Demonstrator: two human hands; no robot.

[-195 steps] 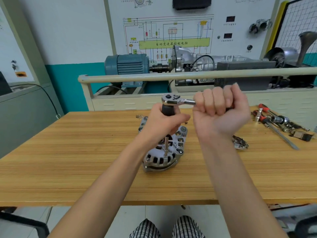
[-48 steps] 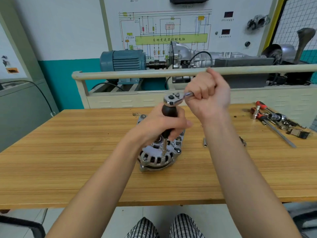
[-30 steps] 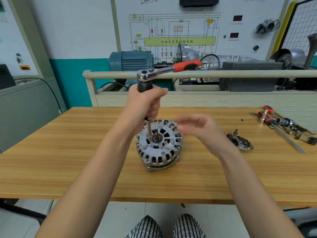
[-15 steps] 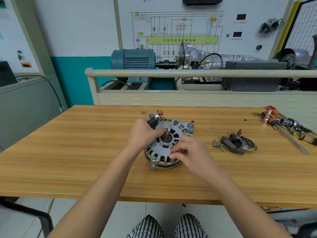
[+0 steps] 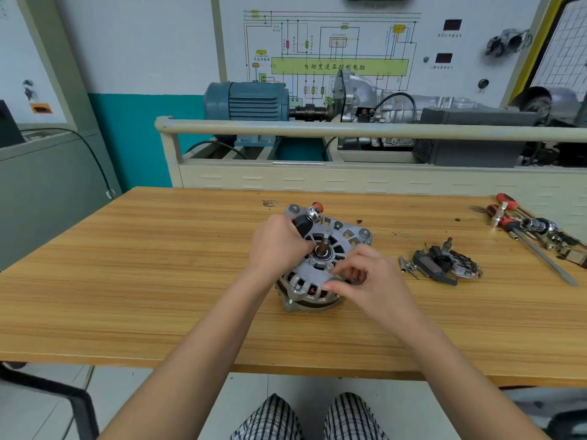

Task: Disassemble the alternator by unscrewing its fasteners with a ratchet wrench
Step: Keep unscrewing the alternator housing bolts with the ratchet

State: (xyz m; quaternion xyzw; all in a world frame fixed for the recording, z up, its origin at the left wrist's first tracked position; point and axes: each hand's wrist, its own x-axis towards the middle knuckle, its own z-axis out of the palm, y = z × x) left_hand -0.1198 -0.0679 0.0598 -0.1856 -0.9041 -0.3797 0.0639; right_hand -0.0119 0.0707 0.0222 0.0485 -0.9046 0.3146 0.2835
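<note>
On the wooden table (image 5: 158,281), near its middle, the alternator (image 5: 320,265) lies flat with its pulley shaft (image 5: 324,245) pointing up. Its ribbed aluminium housing and vent slots face the camera, and copper windings show through the lower slots.

Left hand (image 5: 276,246): grip curled round the black handle of the ratchet wrench (image 5: 306,219). The hand rests against the alternator's upper-left face. The chrome ratchet head shows just above the knuckles, and a red tip of the handle shows behind it, at the alternator's far edge. Whether the tool's drive end is seated on a fastener cannot be told; the hand hides it.

Right hand (image 5: 368,281): grip pinched, thumb and forefinger drawn together over the alternator's lower-right face, just right of the shaft bearing. The item between the fingertips is too small to identify.

Right of the alternator, apart from it, lies a removed dark plastic and metal component (image 5: 444,265), with a few loose bolts (image 5: 408,267) just at its left side. Further right of the alternator, near the table's far right edge, a group of red-handled screwdrivers (image 5: 514,217) and sockets lies together.

Beyond the alternator, behind the table, a cream rail (image 5: 349,128) crosses a training stand carrying a blue electric motor (image 5: 247,103) coupled to a gearbox. A wiring diagram panel (image 5: 333,52) hangs on the wall above it.

Below the table's near edge, chequered trousers (image 5: 308,417) are visible.
</note>
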